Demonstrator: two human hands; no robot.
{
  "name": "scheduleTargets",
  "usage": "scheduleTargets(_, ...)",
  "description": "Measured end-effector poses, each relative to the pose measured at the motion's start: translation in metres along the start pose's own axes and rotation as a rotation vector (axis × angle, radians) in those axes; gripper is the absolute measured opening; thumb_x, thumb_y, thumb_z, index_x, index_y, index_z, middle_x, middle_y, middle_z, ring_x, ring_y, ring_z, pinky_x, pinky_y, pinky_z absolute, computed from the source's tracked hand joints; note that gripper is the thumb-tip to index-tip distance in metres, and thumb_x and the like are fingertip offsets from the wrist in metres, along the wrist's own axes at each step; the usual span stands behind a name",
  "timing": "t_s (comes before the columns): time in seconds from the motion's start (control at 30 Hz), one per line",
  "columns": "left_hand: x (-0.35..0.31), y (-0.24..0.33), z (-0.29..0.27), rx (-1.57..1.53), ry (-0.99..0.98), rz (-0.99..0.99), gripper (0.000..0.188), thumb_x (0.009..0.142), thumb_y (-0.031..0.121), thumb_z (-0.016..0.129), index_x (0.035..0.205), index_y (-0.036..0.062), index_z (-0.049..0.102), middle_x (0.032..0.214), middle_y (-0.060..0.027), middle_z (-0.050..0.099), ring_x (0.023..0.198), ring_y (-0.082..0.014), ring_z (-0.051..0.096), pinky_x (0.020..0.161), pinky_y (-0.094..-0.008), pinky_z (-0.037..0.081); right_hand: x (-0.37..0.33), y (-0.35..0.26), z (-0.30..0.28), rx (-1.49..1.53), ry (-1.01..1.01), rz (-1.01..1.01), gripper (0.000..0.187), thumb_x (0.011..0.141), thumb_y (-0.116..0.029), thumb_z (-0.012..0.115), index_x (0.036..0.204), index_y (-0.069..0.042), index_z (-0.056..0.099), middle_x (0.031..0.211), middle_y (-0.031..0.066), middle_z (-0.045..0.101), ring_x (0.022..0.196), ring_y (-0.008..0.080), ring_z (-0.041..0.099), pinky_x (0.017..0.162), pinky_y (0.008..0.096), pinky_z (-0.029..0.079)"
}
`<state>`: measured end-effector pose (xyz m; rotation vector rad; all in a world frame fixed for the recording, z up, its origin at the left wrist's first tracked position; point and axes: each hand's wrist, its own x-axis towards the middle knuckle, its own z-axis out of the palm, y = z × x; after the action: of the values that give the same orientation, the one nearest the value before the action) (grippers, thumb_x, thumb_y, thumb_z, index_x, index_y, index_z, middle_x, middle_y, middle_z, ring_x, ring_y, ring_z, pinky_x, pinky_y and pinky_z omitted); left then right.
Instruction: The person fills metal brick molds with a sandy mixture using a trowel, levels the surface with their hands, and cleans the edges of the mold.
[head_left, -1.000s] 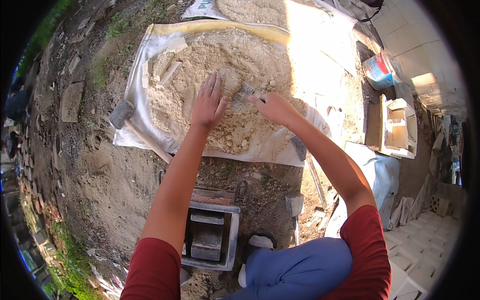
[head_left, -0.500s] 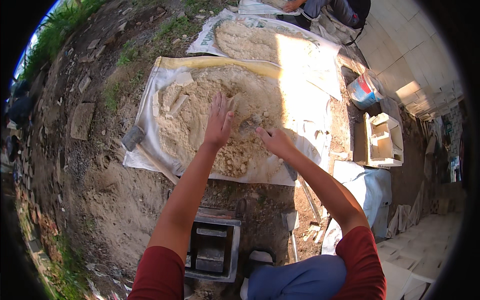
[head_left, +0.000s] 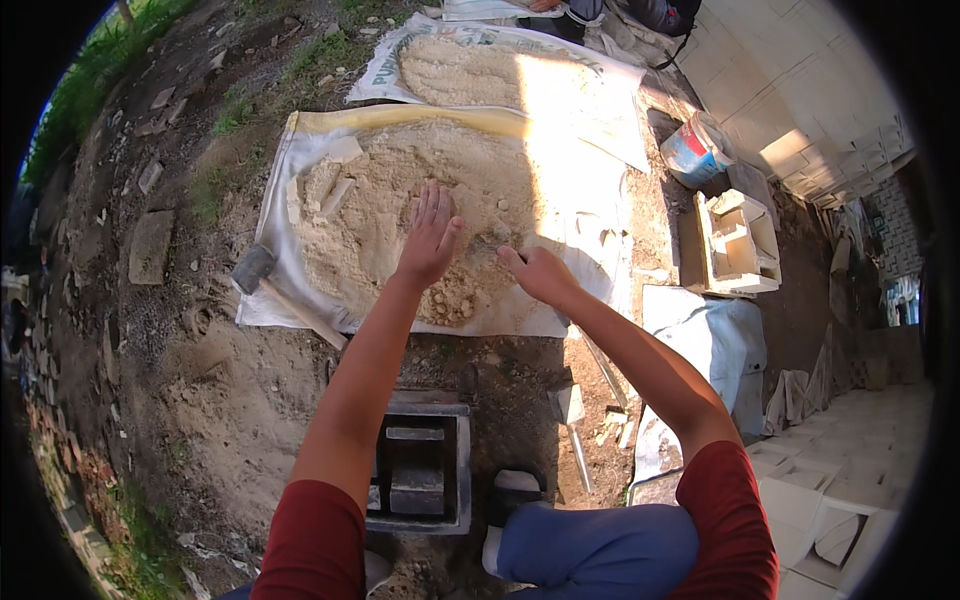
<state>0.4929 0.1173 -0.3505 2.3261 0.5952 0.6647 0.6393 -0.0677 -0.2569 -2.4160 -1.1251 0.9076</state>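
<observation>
A pale mound of sandy powder [head_left: 390,270] lies spread on a white sack sheet [head_left: 275,215]. My left hand [head_left: 432,240] rests on the mound, palm down, its fingers stretched out. My right hand [head_left: 540,273] is closed around the handle of a trowel, thumb on top. The trowel's grey blade [head_left: 486,240] lies in the powder just right of my left hand, partly covered. Broken pale block pieces [head_left: 338,195] sit on the mound's far left. A mallet [head_left: 255,268] with a dark head lies across the sheet's left edge.
Near my feet stands a dark metal block mould [head_left: 462,470]. A small shovel [head_left: 570,403] lies right of it. At right are a hollow pale block [head_left: 740,245] and a bucket [head_left: 697,150]. A second powder-covered sack [head_left: 380,75] lies beyond, and a person sits at the far edge.
The view has shifted, so the scene sits slightly higher and further left. My left hand stays flat on the powder, and my right hand keeps its hold on the trowel, its blade still in the mound.
</observation>
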Motion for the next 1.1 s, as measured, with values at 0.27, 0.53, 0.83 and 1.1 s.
scheduleTargets(0.27, 0.011, 0.009, -0.017, -0.178, 0.091, -0.023, 0.075, 0.113, 0.051, 0.021, 0.164, -0.0043, 0.021, 0.173, -0.0271, 0.010, 0.161, -0.0436, 0.005, 0.130, -0.0494, 0.005, -0.015, -0.001, -0.009, 0.045, 0.083, -0.049, 0.076, 0.103, -0.062, 0.049, 0.074, 0.006, 0.068, 0.068, 0.0231, 0.066, 0.070, 0.0389, 0.068, 0.077, 0.0518, 0.052)
scheduleTargets(0.53, -0.013, 0.014, -0.075, -0.278, 0.048, -0.080, 0.079, 0.112, 0.057, 0.019, 0.164, -0.0028, 0.025, 0.173, -0.0259, 0.014, 0.161, -0.0421, 0.007, 0.130, -0.0465, 0.008, -0.016, 0.007, -0.012, 0.007, 0.166, -0.079, 0.077, 0.100, -0.068, 0.052, 0.068, 0.001, 0.062, 0.060, 0.0133, 0.060, 0.058, 0.0272, 0.062, 0.065, 0.0465, 0.050)
scheduleTargets(0.83, -0.024, 0.016, -0.089, -0.207, -0.019, -0.130, 0.082, 0.111, 0.059, 0.019, 0.162, -0.0040, 0.028, 0.171, -0.0277, 0.018, 0.161, -0.0416, 0.010, 0.130, -0.0428, 0.011, 0.000, -0.006, 0.002, 0.061, 0.137, 0.002, 0.081, 0.100, -0.070, 0.050, 0.072, 0.005, 0.063, 0.067, 0.0188, 0.064, 0.064, 0.0320, 0.064, 0.068, 0.0502, 0.050)
scheduleTargets(1.1, -0.028, 0.003, -0.065, -0.254, -0.050, -0.186, 0.085, 0.111, 0.061, 0.019, 0.161, -0.0057, 0.029, 0.171, -0.0287, 0.017, 0.162, -0.0392, 0.010, 0.130, -0.0418, 0.011, 0.003, -0.011, 0.007, 0.034, 0.085, 0.006, 0.079, 0.101, -0.068, 0.048, 0.092, 0.008, 0.071, 0.091, 0.0296, 0.073, 0.093, 0.0441, 0.072, 0.087, 0.0537, 0.053)
